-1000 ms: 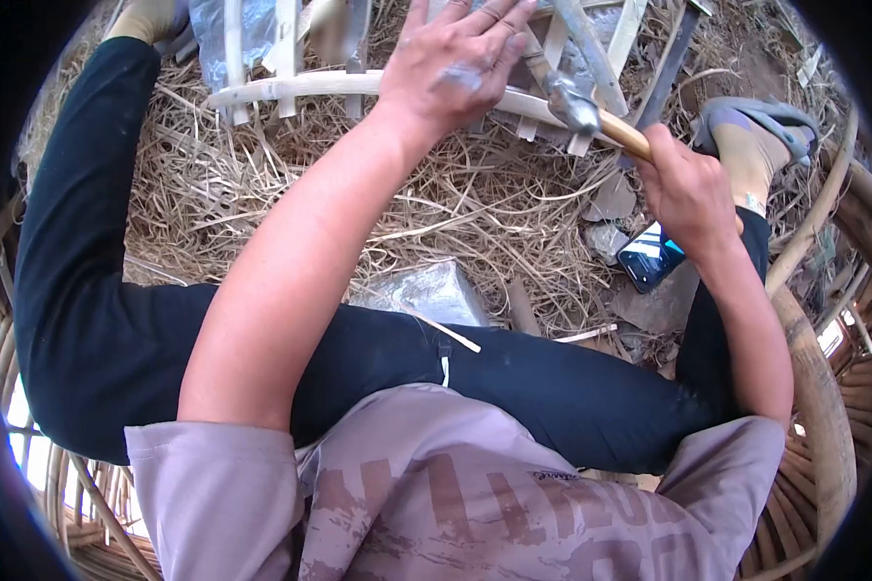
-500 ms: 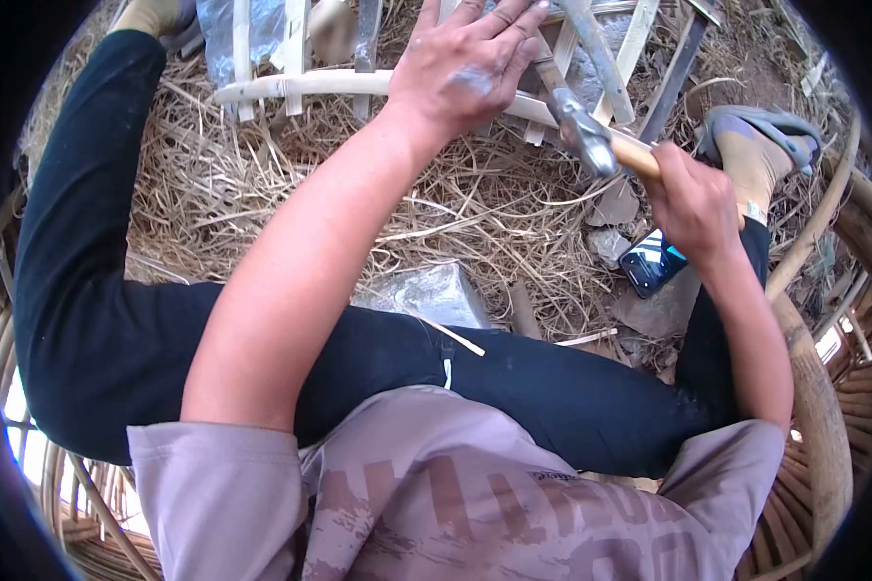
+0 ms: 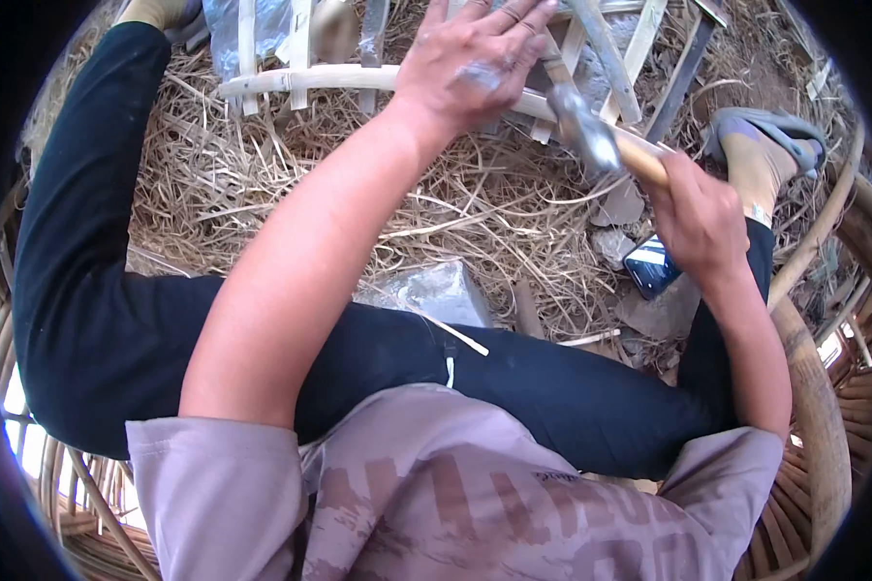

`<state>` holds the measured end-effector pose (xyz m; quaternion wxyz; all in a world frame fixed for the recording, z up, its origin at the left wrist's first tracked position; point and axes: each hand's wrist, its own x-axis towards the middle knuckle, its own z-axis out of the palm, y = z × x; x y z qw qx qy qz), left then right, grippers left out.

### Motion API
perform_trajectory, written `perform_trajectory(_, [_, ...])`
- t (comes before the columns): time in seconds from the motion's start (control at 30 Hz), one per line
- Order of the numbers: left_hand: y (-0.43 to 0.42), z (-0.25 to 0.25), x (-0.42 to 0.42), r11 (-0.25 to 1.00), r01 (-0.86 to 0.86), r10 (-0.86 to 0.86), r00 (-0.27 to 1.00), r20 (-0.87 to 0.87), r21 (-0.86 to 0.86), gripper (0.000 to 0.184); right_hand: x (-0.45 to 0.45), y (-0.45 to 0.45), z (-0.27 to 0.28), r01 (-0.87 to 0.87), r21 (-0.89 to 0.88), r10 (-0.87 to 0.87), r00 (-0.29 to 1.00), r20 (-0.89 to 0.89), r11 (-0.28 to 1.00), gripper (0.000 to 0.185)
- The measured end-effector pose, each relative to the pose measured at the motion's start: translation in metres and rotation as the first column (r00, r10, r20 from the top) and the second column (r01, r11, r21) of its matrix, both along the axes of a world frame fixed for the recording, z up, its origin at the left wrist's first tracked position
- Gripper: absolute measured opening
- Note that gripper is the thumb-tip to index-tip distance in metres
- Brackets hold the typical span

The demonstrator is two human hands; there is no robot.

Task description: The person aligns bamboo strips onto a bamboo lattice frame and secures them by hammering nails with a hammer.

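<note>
My left hand (image 3: 475, 58) lies across a curved bamboo strip (image 3: 334, 79), its fingers stretched out and partly cut off by the top edge. What lies beneath the palm is hidden. A hammer (image 3: 591, 145), its metal head blurred, is in my right hand (image 3: 698, 213), which is closed around the wooden handle. The head is just right of my left hand, by the strip's right end; I cannot tell whether they touch. Flat slats (image 3: 641, 48) cross the strip on both sides of my left hand. A brownish stick end (image 3: 554, 66) shows beside my left fingers.
Dry shavings (image 3: 455, 213) cover the ground between my legs. A phone (image 3: 652, 266) lies near my right wrist, by broken stones (image 3: 618, 203). A grey block (image 3: 436, 293) stands before my lap. Clear plastic (image 3: 225, 48) lies upper left; a thick bent pole (image 3: 814, 407) curves at right.
The hammer's head has shifted slightly and is now blurred. My left hand stays on the bamboo strip. The phone's screen shows less of its bright blue patch.
</note>
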<state>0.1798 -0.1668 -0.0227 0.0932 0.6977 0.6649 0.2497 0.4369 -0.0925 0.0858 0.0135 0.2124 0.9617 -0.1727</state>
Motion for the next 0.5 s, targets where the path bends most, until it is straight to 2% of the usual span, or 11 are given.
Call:
perform_trajectory(0.07, [-0.006,-0.002,0.002,1.0,0.002,-0.002,1.0,-0.005,-0.025,0.047,0.005,-0.004,0.006,-0.087,-0.014,0.084,0.984,-0.157,0.996,0.023])
perform_trajectory(0.13, [-0.001,0.001,-0.002,1.0,0.003,-0.003,1.0,-0.013,-0.017,0.047,0.004,-0.004,-0.01,0.115,0.026,-0.118,0.965,0.235,0.993,0.019])
perform_trajectory(0.2, [0.001,0.0,0.0,1.0,0.004,-0.004,1.0,-0.007,0.002,0.048,-0.003,0.003,0.0,0.166,0.018,-0.167,0.98,0.11,0.986,0.016])
perform_trajectory(0.3, [-0.002,0.0,0.0,1.0,0.004,-0.004,1.0,0.018,-0.005,0.048,-0.008,0.01,0.03,0.123,0.03,-0.124,0.992,0.035,0.992,0.017])
perform_trajectory(0.4, [-0.001,-0.003,-0.001,1.0,0.017,-0.017,1.0,-0.003,0.014,0.048,-0.007,0.011,0.051,0.226,0.0,-0.225,0.969,0.107,0.974,0.017])
perform_trajectory(0.43, [0.0,-0.003,-0.002,1.0,0.012,-0.012,1.0,0.003,0.016,0.048,-0.011,0.007,0.06,0.309,-0.096,-0.294,0.945,0.145,0.946,0.016])
perform_trajectory(0.5, [-0.003,-0.003,-0.001,1.0,0.001,-0.002,1.0,0.023,0.013,0.047,-0.021,-0.005,0.077,0.391,-0.16,-0.365,0.915,0.172,0.906,0.018])
